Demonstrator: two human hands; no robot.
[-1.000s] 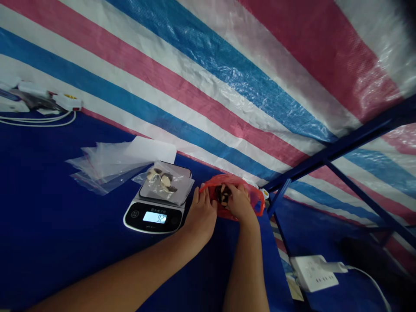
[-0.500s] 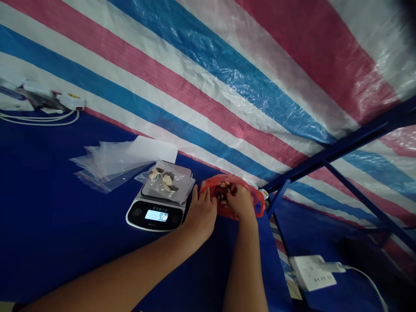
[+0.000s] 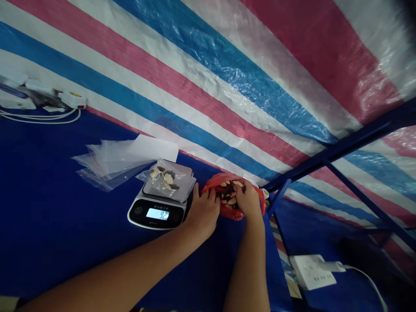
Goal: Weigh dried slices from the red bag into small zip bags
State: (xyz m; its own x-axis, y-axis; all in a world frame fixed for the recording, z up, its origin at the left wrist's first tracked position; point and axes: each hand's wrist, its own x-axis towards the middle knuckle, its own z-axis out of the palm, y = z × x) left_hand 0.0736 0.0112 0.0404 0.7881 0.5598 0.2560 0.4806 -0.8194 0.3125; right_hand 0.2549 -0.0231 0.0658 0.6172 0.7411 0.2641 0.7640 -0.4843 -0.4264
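Observation:
An open red plastic bag (image 3: 214,178) holds several dark-edged pale slices (image 3: 231,201). My left hand (image 3: 204,211) is closed on the bag's left rim, thumb pointing toward the scale. Inside the mouth, my right hand (image 3: 249,200) has its fingers bent down among the slices; the fingertips are partly hidden, and what they pinch cannot be made out. Just left of my left hand stands a digital kitchen scale (image 3: 136,212), its lit display reading about 9.2. On its platform lies a clear plastic bag (image 3: 152,187) with a few similar slices inside.
Flat clear zip bags (image 3: 110,162) and a white sheet (image 3: 162,147) lie behind and left of the scale. Cables and a power strip (image 3: 73,99) sit at the far left. A blue metal frame (image 3: 299,173) and another power strip (image 3: 313,272) are on the right.
My right hand has shifted slightly right within the red bag, exposing more slices. My left hand stays at the rim, and the scale reading looks the same.

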